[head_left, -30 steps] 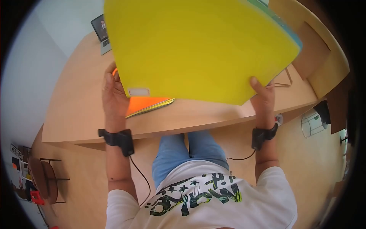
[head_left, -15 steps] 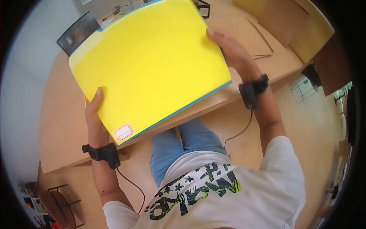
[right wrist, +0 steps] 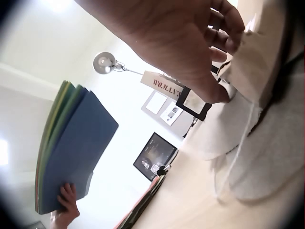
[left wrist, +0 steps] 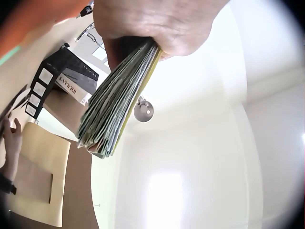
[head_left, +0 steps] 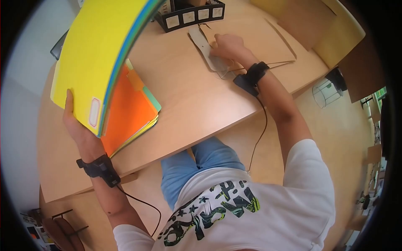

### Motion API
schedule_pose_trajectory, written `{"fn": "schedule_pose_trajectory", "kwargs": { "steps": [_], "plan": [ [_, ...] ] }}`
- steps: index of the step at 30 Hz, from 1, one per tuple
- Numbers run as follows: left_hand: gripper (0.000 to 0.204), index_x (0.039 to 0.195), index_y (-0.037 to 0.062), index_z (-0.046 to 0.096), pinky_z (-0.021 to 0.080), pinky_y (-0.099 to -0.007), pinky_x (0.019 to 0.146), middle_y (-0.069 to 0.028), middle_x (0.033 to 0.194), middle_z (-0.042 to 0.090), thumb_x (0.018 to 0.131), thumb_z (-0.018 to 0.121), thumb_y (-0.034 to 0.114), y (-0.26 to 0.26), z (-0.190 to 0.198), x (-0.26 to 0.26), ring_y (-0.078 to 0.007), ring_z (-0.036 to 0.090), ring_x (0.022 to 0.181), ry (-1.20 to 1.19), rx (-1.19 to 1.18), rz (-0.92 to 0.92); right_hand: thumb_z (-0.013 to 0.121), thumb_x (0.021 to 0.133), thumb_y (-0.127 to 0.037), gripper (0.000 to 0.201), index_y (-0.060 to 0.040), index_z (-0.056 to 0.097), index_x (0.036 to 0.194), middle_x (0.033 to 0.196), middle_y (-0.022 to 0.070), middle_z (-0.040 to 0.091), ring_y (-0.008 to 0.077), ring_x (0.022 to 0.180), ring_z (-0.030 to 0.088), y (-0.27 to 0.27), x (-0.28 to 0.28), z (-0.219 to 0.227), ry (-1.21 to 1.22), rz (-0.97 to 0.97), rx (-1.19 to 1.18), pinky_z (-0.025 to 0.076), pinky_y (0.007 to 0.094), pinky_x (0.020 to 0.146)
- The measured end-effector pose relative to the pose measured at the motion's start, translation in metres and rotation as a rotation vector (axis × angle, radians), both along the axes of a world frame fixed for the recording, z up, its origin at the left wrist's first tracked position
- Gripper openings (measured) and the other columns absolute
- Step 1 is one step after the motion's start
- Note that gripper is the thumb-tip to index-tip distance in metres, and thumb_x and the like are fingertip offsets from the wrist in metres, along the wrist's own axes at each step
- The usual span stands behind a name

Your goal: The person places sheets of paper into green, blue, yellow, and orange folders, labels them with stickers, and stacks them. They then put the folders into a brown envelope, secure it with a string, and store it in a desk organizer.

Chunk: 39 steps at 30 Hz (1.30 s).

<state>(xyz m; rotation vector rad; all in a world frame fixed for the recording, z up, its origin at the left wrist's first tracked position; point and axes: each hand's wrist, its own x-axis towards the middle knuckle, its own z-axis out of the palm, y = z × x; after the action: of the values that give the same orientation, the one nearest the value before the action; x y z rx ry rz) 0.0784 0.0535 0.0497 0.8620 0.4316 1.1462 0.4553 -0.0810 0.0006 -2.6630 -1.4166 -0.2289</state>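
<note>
My left hand [head_left: 79,125] grips the lower corner of a thick stack of folders [head_left: 90,50], tilted upright, with yellow in front and blue and green behind. Layered edges of the stack [left wrist: 119,95] hang from the left hand [left wrist: 157,21] in the left wrist view. My right hand [head_left: 232,47] is over a flat grey-white piece [head_left: 205,48] with thin strings, its fingers bent and apart from the thumb. In the right wrist view, the thumb of the right hand [right wrist: 176,43] is at that pale piece [right wrist: 219,124]; whether it touches is unclear.
Orange and yellow folders [head_left: 130,113] lie on the table [head_left: 184,108] under the raised stack. A black organizer [head_left: 194,16] stands at the back. A brown cardboard piece [head_left: 268,44] lies at the right. A laptop [right wrist: 155,157] shows in the right wrist view.
My right hand has let go of the folder stack and moved onto the pale piece. The stack has swung left and turned more upright in my left hand, uncovering the orange folders and the organizer.
</note>
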Motion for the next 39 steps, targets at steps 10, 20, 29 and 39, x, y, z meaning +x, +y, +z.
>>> {"fn": "schedule_pose_trajectory", "kwargs": {
  "steps": [10, 20, 29, 39],
  "plan": [
    [0.037, 0.121, -0.0022, 0.045, 0.053, -0.0305, 0.079, -0.0164, 0.113, 0.059, 0.091, 0.056, 0.017, -0.030, -0.016, 0.048, -0.0241, 0.062, 0.098, 0.066, -0.107, -0.123, 0.052, 0.086, -0.014, 0.028, -0.0007, 0.060, 0.109, 0.102, 0.0111, 0.066, 0.0225, 0.094, 0.063, -0.036, -0.010, -0.010, 0.651, 0.397, 0.743, 0.048, 0.0332, 0.082],
    [0.041, 0.125, -0.0010, 0.044, 0.051, -0.0324, 0.083, -0.0154, 0.116, 0.058, 0.094, 0.050, 0.024, -0.059, -0.025, -0.030, -0.0244, 0.061, 0.099, 0.143, -0.283, -0.173, 0.047, 0.090, -0.009, 0.042, 0.0062, 0.046, 0.129, 0.112, 0.0106, 0.062, 0.0117, 0.101, 0.056, -0.093, -0.082, 0.001, 1.189, 0.359, 0.674, 0.043, 0.0251, 0.089],
    [0.045, 0.126, 0.0019, 0.044, 0.052, -0.0333, 0.080, -0.0136, 0.114, 0.058, 0.092, 0.050, 0.030, -0.103, -0.045, -0.077, -0.0225, 0.060, 0.099, 0.463, -0.138, -0.041, 0.046, 0.080, -0.001, 0.051, 0.0044, 0.044, 0.131, 0.063, -0.0006, 0.031, 0.0063, 0.056, 0.033, -0.107, -0.122, -0.020, 0.950, 0.398, 0.627, 0.030, 0.0238, 0.052],
    [0.047, 0.126, -0.0037, 0.044, 0.050, -0.0320, 0.081, -0.0158, 0.112, 0.058, 0.089, 0.056, 0.023, -0.111, -0.030, -0.081, -0.0239, 0.060, 0.099, 0.497, -0.243, -0.177, 0.048, 0.077, 0.000, 0.055, 0.0012, 0.044, 0.132, 0.059, 0.0070, 0.033, 0.0129, 0.051, 0.036, -0.109, -0.127, -0.017, 0.738, 0.462, 0.411, 0.033, 0.0281, 0.050]
  ]
}}
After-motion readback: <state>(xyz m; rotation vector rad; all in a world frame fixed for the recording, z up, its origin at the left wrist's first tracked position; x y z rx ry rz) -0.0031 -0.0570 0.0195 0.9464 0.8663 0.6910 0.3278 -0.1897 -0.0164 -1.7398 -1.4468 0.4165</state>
